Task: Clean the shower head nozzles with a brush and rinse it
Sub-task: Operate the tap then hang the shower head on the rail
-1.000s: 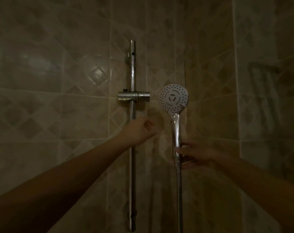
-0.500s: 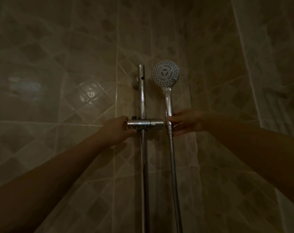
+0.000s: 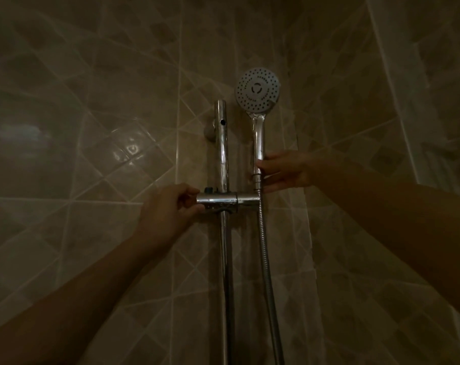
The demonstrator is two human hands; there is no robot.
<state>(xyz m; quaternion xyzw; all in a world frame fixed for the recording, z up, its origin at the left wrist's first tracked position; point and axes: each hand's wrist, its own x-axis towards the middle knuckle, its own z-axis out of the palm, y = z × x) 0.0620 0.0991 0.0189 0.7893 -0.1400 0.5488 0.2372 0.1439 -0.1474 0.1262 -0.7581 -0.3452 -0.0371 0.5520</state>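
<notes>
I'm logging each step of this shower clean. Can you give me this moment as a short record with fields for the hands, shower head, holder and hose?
left hand: grips the left end of the chrome slider holder on the rail
right hand: holds the shower head by the lower end of its handle
shower head: upright, nozzle face toward the camera, right of the rail, handle base just above the holder's right end
hose: hangs from the handle, down past the holder
water: none visible
setting: tiled wall, dim light
</notes>
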